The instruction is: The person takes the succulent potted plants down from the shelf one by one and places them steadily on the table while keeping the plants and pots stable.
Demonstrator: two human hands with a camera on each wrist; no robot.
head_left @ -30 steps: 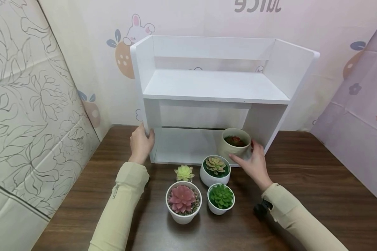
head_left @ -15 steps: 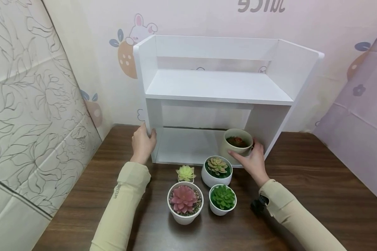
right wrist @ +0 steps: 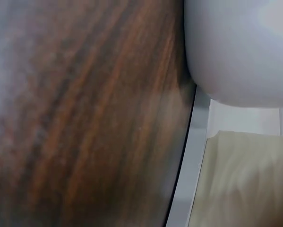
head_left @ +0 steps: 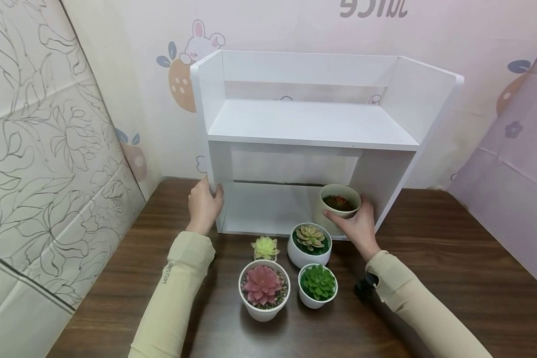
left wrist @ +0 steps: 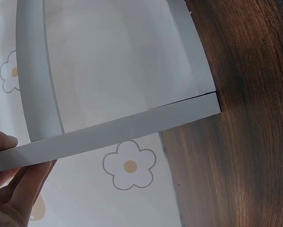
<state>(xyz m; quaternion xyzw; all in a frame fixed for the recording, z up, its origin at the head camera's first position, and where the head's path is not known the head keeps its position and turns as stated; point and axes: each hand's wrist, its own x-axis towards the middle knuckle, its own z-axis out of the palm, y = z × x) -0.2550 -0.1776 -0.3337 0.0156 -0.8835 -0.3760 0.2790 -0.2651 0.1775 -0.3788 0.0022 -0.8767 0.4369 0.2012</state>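
Observation:
My left hand (head_left: 203, 205) grips the left side panel of a white two-tier shelf (head_left: 313, 122), thumb on the inner face and fingers outside. In the left wrist view the panel's edge (left wrist: 108, 134) runs between thumb and fingers. My right hand (head_left: 358, 224) holds a cream plant pot (head_left: 335, 206) at the right end of the lower shelf, thumb at its front and fingers on its right side. A dark red succulent (head_left: 338, 202) sits deep inside that pot. In the right wrist view the cream pot (right wrist: 245, 182) stands on the shelf base behind a white pot (right wrist: 240, 52).
In front of the shelf stand a white pot with a pale green succulent (head_left: 309, 247), a green one (head_left: 317, 286), a pink one (head_left: 264, 288) and a small yellow-green one (head_left: 265, 247). The dark wooden table (head_left: 447, 278) meets a printed wall behind.
My right hand has shifted slightly on the cream pot, its thumb moving a little left across the front. The left hand keeps its hold on the panel. The whole view has slid slightly.

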